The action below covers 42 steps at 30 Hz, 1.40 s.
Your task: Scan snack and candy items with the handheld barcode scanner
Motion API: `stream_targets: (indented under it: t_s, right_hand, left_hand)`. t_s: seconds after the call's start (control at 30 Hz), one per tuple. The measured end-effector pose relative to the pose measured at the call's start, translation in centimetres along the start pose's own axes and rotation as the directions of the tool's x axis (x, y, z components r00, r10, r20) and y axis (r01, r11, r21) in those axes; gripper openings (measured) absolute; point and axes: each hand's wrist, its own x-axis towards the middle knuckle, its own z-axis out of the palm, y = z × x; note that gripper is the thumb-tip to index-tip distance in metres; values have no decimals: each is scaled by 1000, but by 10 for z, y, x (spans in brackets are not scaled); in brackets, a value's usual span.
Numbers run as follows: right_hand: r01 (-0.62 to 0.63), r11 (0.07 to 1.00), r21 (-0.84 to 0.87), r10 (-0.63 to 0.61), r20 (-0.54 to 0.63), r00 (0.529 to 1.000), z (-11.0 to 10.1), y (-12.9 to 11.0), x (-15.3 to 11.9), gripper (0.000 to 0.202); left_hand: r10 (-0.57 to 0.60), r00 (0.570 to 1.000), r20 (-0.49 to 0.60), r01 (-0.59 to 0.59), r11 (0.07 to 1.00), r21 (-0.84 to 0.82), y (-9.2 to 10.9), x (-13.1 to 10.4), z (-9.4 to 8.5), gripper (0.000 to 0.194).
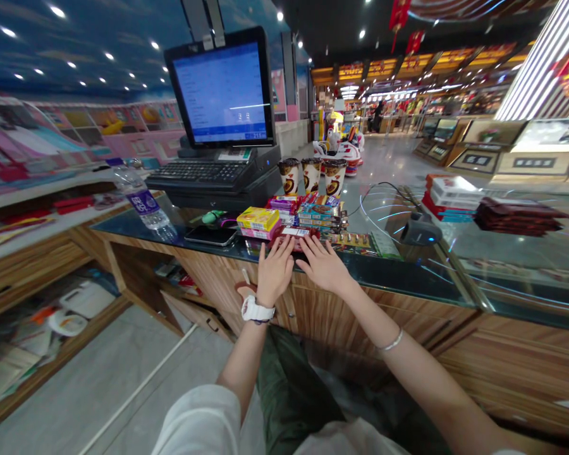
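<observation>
My left hand [275,270] and my right hand [325,264] lie side by side at the counter's front edge, fingers spread, fingertips on a dark red packet [296,232]. Neither holds anything. Left of the packet are stacked yellow and pink boxes [258,221]. Behind and to the right lie several colourful snack packs [320,212], with flat packets [351,241] in front of them. Three patterned cups [312,177] with dark lids stand in a row at the back.
A monitor [224,95] and keyboard [199,172] stand back left, near a water bottle [145,203] and a dark tablet [211,236]. To the right are a black scanner [421,229], stacked boxes [452,197] and dark red packs [516,216]. The glass counter [393,273] has wooden drawers below.
</observation>
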Motion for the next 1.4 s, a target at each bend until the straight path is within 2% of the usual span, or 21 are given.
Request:
stream_targets:
  t_s: [0.13, 0.23, 0.37, 0.5, 0.73, 1.0, 1.27, 1.4]
  right_hand:
    - [24, 999, 41, -21, -58, 998, -5, 1, -2, 61]
    - [29, 995, 92, -18, -123, 992, -12, 5, -5, 57]
    - [41, 992, 120, -14, -217, 976, -30, 18, -16, 56]
    - [8, 996, 90, 22, -325, 946, -55, 42, -31, 52]
    - [-111, 993, -43, 81, -440, 895, -94, 103, -67, 51]
    - [-284, 936, -210, 159, -469, 869, -130, 180, -120, 60]
    - [-447, 838, -313, 258, -493, 831, -143, 266, -164, 66]
    - [-494, 807, -322, 307, -487, 818, -146, 300, -177, 62]
  left_hand:
    - [-16, 1000, -17, 15, 999, -50, 3, -1, -2, 54]
    - [11, 999, -37, -15, 994, -110, 13, 2, -7, 53]
    - [90, 994, -69, -99, 983, -152, 37, 13, -15, 51]
    - [159, 983, -92, -173, 970, -173, 71, 31, -23, 49]
    - [339, 935, -108, -351, 926, -140, 134, 64, -22, 48]
    - [552, 823, -135, -567, 810, -149, 204, 99, -8, 47]
    - [694, 701, -161, -713, 690, -128, 291, 137, 15, 48]
    - [713, 681, -166, -732, 671, -118, 328, 157, 33, 49]
